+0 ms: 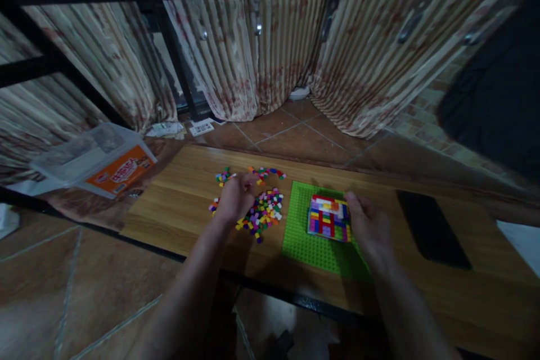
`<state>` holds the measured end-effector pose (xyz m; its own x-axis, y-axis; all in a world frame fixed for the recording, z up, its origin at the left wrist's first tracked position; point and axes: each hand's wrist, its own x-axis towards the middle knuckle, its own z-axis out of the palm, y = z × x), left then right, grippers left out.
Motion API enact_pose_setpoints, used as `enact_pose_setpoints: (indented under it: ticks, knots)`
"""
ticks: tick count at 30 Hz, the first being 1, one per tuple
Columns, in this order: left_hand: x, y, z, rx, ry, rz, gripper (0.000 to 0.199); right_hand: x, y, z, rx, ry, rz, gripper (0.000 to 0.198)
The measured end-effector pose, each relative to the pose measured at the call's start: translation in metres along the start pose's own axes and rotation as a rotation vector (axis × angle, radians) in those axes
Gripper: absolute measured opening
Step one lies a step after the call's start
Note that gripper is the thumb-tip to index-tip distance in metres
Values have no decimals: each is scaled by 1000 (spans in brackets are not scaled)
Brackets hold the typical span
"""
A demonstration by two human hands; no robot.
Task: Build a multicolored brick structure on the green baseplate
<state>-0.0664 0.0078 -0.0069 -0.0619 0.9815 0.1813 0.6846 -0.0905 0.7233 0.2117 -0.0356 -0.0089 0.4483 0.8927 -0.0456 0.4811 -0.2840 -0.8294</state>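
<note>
Loose toy bricks in many colours lie in a pile on the wooden table. My left hand is over the pile's upper left part, its fingers curled together; I cannot make out what is between them. A green baseplate lies to the right of the pile. On it is a block of multicoloured toy bricks, roughly square, with red, yellow, blue and purple pieces on top. My right hand grips the block's right edge, partly covering the baseplate's right side.
A black flat object lies on the wooden table at the right. A clear plastic box with an orange label is beyond the table's left end. Papers lie on the tiled floor by the striped curtains. Dark fabric is at the upper right.
</note>
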Motion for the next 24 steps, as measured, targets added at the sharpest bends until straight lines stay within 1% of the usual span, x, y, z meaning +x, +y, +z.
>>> enact_pose_setpoints:
  ticks: [3, 7, 11, 16, 20, 24]
  knots:
    - [-5, -9, -6, 52, -71, 41, 29, 0, -4, 2, -31, 33, -18, 52]
    - [-9, -8, -9, 145, -159, 156, 25, 2, -6, 4, -95, 65, -1, 50]
    - [-12, -3, -9, 244, -152, 228, 23, 4, -2, 8, -125, 85, -38, 53]
    - [-15, 2, -3, 356, -149, 236, 18, 5, -2, 11, -144, 73, -38, 53]
    - [-17, 10, 1, 414, -154, 198, 16, 5, -5, 10, -211, 72, -56, 54]
    - [-15, 13, 4, 431, -157, 163, 17, 5, -5, 9, -178, 61, -51, 55]
